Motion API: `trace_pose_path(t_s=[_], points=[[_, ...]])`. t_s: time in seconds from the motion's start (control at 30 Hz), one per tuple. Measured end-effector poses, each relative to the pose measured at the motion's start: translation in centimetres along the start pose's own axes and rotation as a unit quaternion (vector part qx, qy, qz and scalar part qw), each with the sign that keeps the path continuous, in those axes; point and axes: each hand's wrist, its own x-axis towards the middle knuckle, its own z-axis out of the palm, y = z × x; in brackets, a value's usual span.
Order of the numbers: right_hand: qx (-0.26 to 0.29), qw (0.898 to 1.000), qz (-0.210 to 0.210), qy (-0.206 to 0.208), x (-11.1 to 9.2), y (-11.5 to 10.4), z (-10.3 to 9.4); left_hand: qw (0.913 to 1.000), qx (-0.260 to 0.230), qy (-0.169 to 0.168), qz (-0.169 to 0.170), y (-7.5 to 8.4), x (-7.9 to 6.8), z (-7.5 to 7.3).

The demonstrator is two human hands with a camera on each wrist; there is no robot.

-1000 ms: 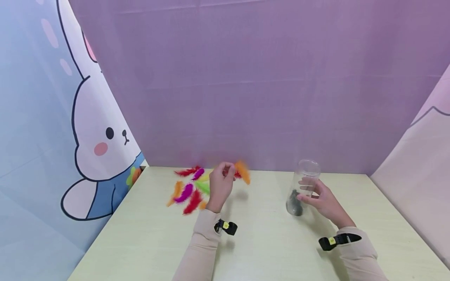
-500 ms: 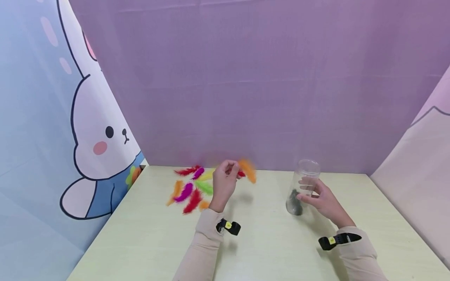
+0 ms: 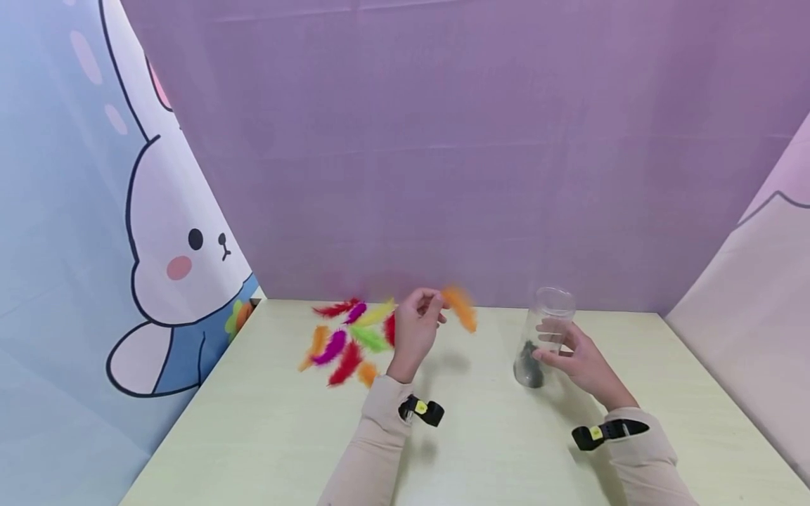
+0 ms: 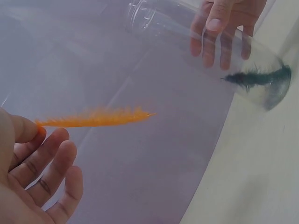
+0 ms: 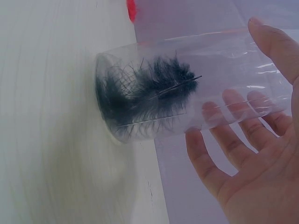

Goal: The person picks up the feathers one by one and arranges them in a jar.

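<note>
My left hand (image 3: pixel 418 330) pinches an orange feather (image 3: pixel 460 309) by one end between thumb and index finger, held up over the table. In the left wrist view the feather (image 4: pixel 98 118) points toward the jar, the other fingers loosely bent below it. On the right, my right hand (image 3: pixel 585 365) grips a clear, tall jar (image 3: pixel 538 323), fingers behind it and thumb in front. The jar stands on the table, its open mouth up. Dark feathers (image 5: pixel 163 88) lie at its bottom, seen through the wall in the right wrist view.
Left of my left hand several feathers lie spread on the pale table (image 3: pixel 266 436): a green feather (image 3: pixel 370 339), a yellow feather (image 3: pixel 377 313), a red feather (image 3: pixel 345 364), a purple feather (image 3: pixel 331 348) and others. A purple cloth (image 3: pixel 443 176) hangs behind the table's back edge.
My left hand has moved right with the orange feather, away from the spread feathers and closer to the jar. The right hand and the jar have stayed in place.
</note>
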Motion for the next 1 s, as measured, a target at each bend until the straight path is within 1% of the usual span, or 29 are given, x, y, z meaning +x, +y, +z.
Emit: trace_pose_path(t_s=[0.17, 0.4, 0.83, 1.0], points=[[0.002, 1.0, -0.001, 0.0, 0.0, 0.0, 0.0, 0.9999, -0.002, -0.01, 0.008, 0.6, 0.1, 0.5], [0.001, 1.0, -0.003, 0.0, 0.0, -0.1, 0.0, 0.9997, 0.011, -0.014, 0.016, 1.4, 0.7, 1.4], [0.01, 1.0, -0.006, -0.001, -0.1, -0.2, 0.0, 0.9985, -0.018, -0.031, 0.04, 4.4, 2.0, 3.2], [0.007, 1.0, -0.005, -0.001, -0.1, -0.4, -0.1, 0.9976, -0.027, -0.036, 0.052, 5.3, 2.5, 4.0]])
